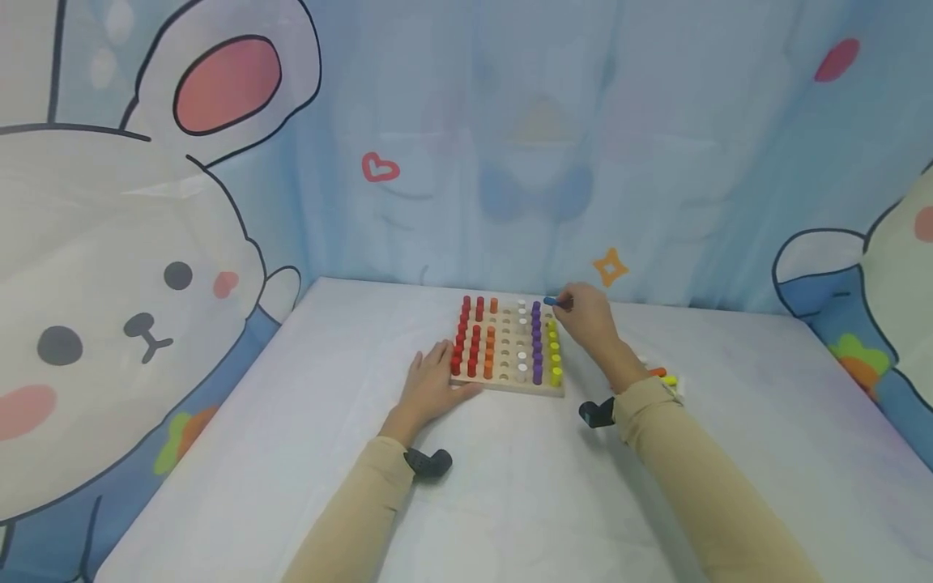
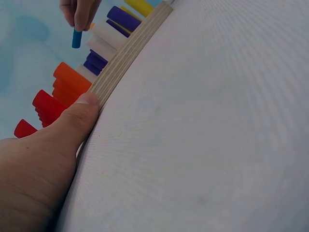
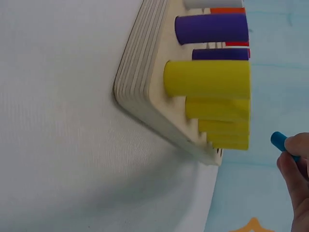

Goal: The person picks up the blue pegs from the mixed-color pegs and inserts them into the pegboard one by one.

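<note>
— So, what does the right hand have?
— It pinches a blue peg between thumb and fingers, in the air by the far right corner of the wooden pegboard.
— How near the others?
— Apart from the yellow pegs, the rightmost column. Leftward stand purple pegs, white pegs, orange pegs and two columns of red pegs.
— And the left hand?
— Its thumb touches the board's near edge, fingers loosely extended along the left side.
— Farther out?
— Loose pegs, partly hidden by the right sleeve; then white counter and a blue printed curtain.
</note>
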{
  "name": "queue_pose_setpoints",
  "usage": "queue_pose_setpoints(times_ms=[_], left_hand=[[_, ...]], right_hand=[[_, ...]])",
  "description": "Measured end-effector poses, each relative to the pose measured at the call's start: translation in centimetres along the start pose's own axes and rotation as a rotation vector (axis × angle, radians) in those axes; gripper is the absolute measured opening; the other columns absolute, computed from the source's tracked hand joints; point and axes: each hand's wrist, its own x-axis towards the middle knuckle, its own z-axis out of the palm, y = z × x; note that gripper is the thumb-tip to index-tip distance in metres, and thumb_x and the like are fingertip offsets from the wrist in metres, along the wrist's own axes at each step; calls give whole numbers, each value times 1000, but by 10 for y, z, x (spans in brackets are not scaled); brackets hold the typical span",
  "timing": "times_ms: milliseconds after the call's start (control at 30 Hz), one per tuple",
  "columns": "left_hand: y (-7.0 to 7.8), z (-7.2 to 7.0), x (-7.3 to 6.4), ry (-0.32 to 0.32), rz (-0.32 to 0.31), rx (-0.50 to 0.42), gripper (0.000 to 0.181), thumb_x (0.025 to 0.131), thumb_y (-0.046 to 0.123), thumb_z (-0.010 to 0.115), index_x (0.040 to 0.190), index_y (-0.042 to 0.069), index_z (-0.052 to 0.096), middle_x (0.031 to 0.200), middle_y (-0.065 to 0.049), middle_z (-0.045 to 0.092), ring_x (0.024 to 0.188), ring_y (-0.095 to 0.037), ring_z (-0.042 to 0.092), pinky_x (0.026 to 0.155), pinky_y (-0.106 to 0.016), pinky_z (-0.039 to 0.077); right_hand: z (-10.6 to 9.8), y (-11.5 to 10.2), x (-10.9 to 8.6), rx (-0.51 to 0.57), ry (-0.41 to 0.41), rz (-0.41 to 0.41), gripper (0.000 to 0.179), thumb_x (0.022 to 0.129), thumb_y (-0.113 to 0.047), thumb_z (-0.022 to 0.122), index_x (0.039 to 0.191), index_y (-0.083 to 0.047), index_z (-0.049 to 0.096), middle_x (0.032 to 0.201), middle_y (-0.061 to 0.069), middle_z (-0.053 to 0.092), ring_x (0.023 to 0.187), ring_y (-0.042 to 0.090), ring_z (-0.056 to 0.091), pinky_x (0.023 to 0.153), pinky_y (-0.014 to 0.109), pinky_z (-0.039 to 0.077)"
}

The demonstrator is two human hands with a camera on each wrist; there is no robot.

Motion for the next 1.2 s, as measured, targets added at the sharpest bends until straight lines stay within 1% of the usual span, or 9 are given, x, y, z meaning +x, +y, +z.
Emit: queue_pose_setpoints(times_ms=[100, 200, 433, 533, 700, 800, 900, 1033, 1200], left_hand=[[0, 1, 0, 7, -5, 6, 100, 81, 70, 53, 151, 6, 20, 158, -8, 22, 148, -22, 16, 121, -47, 8], [0, 3, 2, 15, 4, 10, 100, 81, 70, 53, 151, 6, 21, 158, -8, 23, 147, -22, 17, 121, -47, 9], [-1, -1, 4, 21, -3, 7, 100, 81, 69, 54, 151, 6, 21, 158, -8, 23, 147, -21, 17, 122, -45, 8], [-1, 0, 4, 20, 1, 12, 99, 82, 69, 54, 151, 7, 21, 158, -7, 22, 148, -21, 16, 122, -45, 8], [-1, 3, 4, 13, -2, 31, 99, 81, 70, 53, 151, 7, 22, 158, -7, 23, 148, -21, 16, 122, -45, 8], [-2, 4, 4, 11, -7, 43, 99, 81, 70, 53, 151, 7, 22, 158, -6, 23, 147, -21, 17, 122, -45, 9], [-2, 4, 4, 15, -11, 43, 99, 81, 70, 53, 151, 7, 22, 158, -6, 24, 147, -21, 18, 121, -45, 10], [0, 3, 4, 16, -17, 39, 99, 81, 70, 54, 151, 8, 22, 158, -7, 24, 147, -21, 18, 121, -45, 10], [0, 2, 3, 10, -20, 40, 99, 82, 69, 54, 151, 7, 22, 158, -7, 24, 147, -21, 19, 121, -45, 10]], right_hand=[[5, 2, 6, -42, -6, -6, 16, 89, -11, 64, 100, -1, 63, 98, 16, 64, 91, 29, 61, 79, 40, 54], [9, 1, 11, -66, -10, -24, 16, 89, -13, 65, 101, -2, 64, 96, 15, 66, 89, 28, 62, 79, 40, 54], [20, -15, 23, -73, -2, -106, 15, 89, -12, 65, 99, -1, 65, 94, 15, 67, 86, 27, 62, 77, 38, 54], [25, -20, 24, -76, 1, -124, 13, 89, -10, 65, 97, -1, 65, 93, 15, 65, 86, 28, 61, 77, 38, 54], [34, -23, 25, -46, 5, -153, 10, 86, -7, 67, 94, 0, 65, 94, 13, 61, 87, 28, 59, 78, 38, 53], [38, -23, 27, -52, -5, -161, 10, 86, -7, 67, 94, 0, 65, 95, 14, 61, 88, 28, 59, 79, 39, 53], [40, -24, 30, -71, -17, -142, 11, 87, -8, 67, 95, -1, 67, 95, 13, 64, 87, 27, 61, 78, 38, 54], [40, -26, 33, -112, -57, -129, 14, 88, -9, 66, 98, -1, 69, 97, 14, 67, 90, 29, 63, 82, 39, 55], [47, -25, 39, -163, -89, -192, 16, 87, -7, 65, 100, 1, 70, 100, 17, 69, 96, 33, 64, 89, 43, 53]])
